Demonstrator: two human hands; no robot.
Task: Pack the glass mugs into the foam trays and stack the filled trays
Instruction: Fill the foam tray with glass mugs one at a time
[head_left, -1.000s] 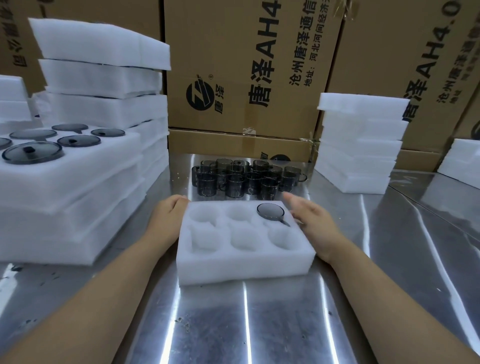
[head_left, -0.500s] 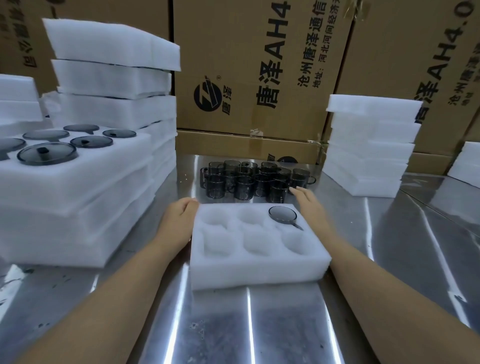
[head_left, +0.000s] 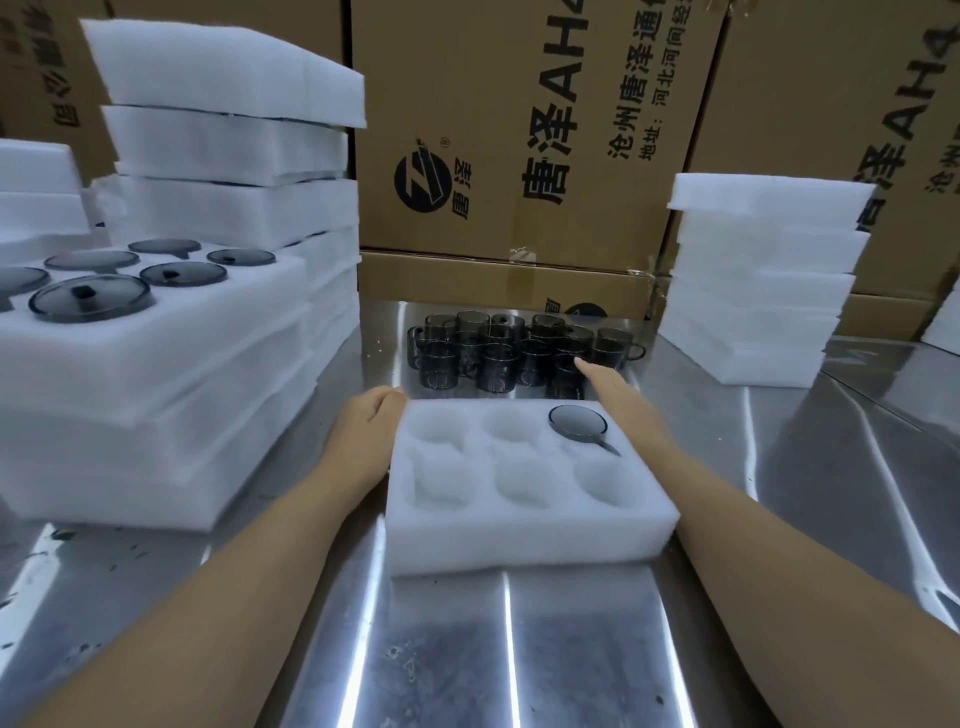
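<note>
1. On the left of a steel table (head_left: 519, 665), a stack of foam trays (head_left: 156, 353) carries dark round glass pieces (head_left: 92, 300) sunk into its top layer. A taller pile of plain foam slabs (head_left: 228, 130) rises just behind it.
2. Left hand (head_left: 363, 431): it rests against the far left corner of the six-pocket foam tray (head_left: 519, 540). Its fingers are bent at the knuckles and their tips are out of sight, so whether they grip the foam cannot be told.
3. Centre: the six-pocket foam tray lies flat on the steel between the person's two forearms. One packed mug (head_left: 577, 421) sits rim-up in the far right pocket, with its handle pointing toward the near right.
4. Beyond the tray's far edge, loose smoky glass mugs (head_left: 498, 353) stand upright, packed close together on the table and well short of the cardboard cartons (head_left: 493, 130) printed with black lettering.
5. Right hand (head_left: 618, 395): it stretches over the tray's far right corner with fingers straight, holding nothing. The leading fingertip is at the nearest mug on the group's right side; contact cannot be confirmed.
6. Far right: a pile of white foam trays (head_left: 753, 291) stands on the table, apart from the mugs.
</note>
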